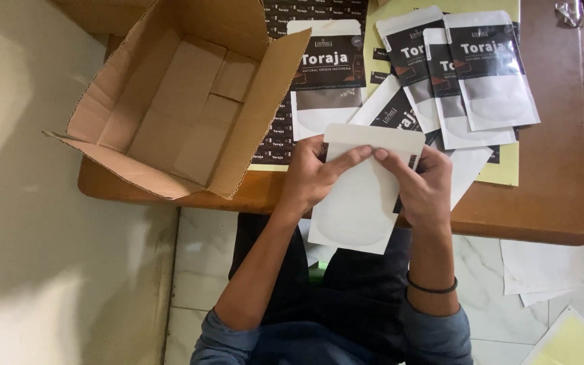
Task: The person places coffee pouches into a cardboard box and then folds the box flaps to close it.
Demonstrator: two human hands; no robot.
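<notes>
Fingers of both hands pinch a plain white pouch (359,196) near its top edge: left hand (312,177) grips its left side, right hand (426,186) its right, index fingertips nearly meeting on the face. Pouch is held just above the near edge of the wooden table (549,203), its lower half overhanging the lap. Beyond the fingers lie labelled black-and-white pouches (481,74) in an overlapping row on yellow sheets (501,172). Left of the left hand stands an open cardboard box (184,101). Right wrist carries a dark band (431,286).
</notes>
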